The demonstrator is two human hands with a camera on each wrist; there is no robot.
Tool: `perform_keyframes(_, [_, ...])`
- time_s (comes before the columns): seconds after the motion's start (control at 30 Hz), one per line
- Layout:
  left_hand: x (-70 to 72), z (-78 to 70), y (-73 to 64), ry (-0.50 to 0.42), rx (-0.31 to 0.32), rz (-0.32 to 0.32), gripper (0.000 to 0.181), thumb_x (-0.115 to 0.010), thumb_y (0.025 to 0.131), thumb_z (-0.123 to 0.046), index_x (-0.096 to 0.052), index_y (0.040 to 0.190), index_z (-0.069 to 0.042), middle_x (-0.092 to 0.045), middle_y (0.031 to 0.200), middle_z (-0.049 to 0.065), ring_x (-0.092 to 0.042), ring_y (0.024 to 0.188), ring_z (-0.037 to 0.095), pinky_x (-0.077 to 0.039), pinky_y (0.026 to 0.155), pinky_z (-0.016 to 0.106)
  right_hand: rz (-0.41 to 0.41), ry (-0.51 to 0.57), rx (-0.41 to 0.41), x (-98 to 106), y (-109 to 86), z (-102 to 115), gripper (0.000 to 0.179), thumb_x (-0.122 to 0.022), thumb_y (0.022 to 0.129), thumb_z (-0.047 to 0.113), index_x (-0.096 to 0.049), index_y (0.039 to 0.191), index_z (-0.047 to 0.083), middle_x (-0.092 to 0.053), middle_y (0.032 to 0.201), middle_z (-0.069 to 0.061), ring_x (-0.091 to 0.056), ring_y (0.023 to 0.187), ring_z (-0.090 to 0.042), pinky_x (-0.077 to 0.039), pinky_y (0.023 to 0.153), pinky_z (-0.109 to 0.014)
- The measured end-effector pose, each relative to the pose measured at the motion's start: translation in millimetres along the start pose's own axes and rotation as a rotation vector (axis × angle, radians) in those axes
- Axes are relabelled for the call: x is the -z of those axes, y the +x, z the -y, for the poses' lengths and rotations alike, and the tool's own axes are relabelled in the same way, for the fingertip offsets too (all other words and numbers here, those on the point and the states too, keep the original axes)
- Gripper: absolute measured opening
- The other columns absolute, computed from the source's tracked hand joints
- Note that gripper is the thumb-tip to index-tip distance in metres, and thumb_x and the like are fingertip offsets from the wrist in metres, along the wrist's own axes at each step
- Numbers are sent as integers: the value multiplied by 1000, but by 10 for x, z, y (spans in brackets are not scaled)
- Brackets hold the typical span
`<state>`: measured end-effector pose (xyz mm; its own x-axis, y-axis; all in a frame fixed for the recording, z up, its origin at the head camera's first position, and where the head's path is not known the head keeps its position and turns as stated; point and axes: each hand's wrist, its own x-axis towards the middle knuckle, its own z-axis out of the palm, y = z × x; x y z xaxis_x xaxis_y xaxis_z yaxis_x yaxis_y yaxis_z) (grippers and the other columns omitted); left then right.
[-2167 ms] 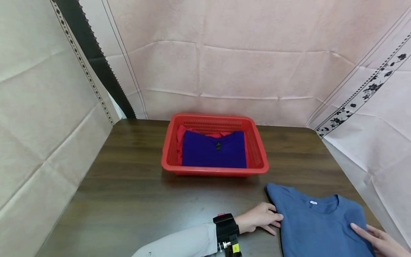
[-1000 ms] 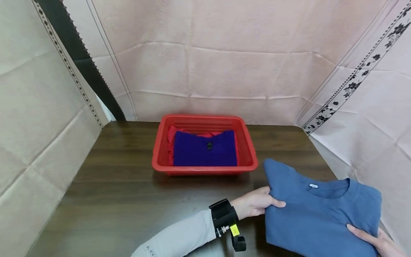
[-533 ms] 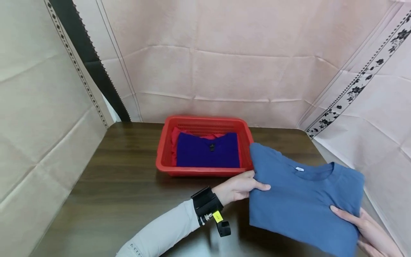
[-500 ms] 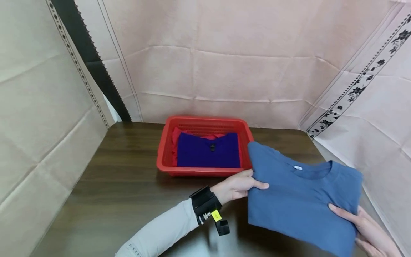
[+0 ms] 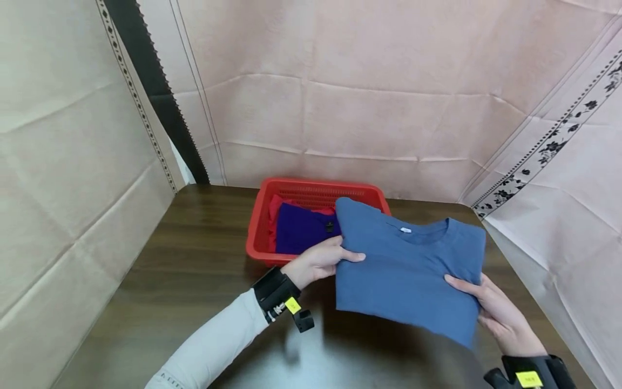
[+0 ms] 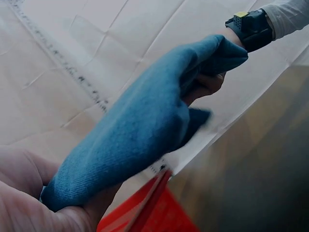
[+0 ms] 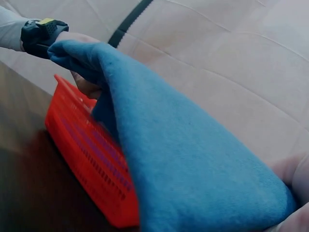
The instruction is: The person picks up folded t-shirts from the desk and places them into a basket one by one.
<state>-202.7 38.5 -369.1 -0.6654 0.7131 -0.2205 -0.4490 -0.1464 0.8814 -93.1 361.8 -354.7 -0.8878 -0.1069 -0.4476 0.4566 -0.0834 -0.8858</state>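
A folded blue T-shirt (image 5: 403, 270), with a small white label at its neckline, is held up above the table between both hands. My left hand (image 5: 318, 262) grips its left edge, thumb on top and fingers underneath. On the opposite edge, my right hand (image 5: 500, 310) holds it in the same way. The shirt covers the right part of a red plastic basket (image 5: 257, 237) in the head view. Inside the basket lie a folded purple-blue shirt (image 5: 303, 229) and a red garment (image 5: 274, 216) beneath it. Both wrist views show the blue T-shirt (image 7: 178, 145) pinched at its two sides.
The brown wooden table (image 5: 194, 270) carries the basket near its back edge. Pale cloth sheets (image 5: 340, 108) hang behind the table and along both sides. A black strap-on device (image 5: 277, 294) sits on each wrist.
Both hands have picked the blue T-shirt up off the right side of the table. They have carried it leftward and away from me, and it now overlaps the basket in the head view.
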Motion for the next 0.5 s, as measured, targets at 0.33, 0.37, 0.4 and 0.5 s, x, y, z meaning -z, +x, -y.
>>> perform_keyframes(0.33, [476,-268,-191,-20,-26,-104,58,-58,86,-1,-31,136,-14,-46,136,12,-50,115,25,-37,104,50,110,52,76,-468,567,231,87,-53,93,18,15,147,21,-2,152,-11,-32,126,-22,-49,90,-32])
perform_keyframes(0.37, [522,-295,-210,-25,-26,-117,58,-58,86,-1,-32,136,-14,-46,135,12,-50,115,24,-37,104,50,122,59,81,-512,621,256,88,-53,93,17,16,147,21,-1,152,-12,-32,126,-23,-49,90,-33])
perform_keyframes(0.4, [569,-323,-229,-29,-25,-133,57,-58,86,-1,-32,136,-14,-46,135,12,-50,115,25,-37,104,50,130,60,87,-556,678,282,88,-53,93,16,17,147,21,-1,152,-12,-34,125,-23,-50,89,-34])
perform_keyframes(0.5, [706,-412,-280,-28,-35,-174,58,-56,87,-1,-30,138,-14,-45,135,12,-48,117,26,-35,105,50,160,64,106,-681,845,360,86,-53,93,14,13,148,23,-5,152,-10,-40,121,-22,-51,87,-34])
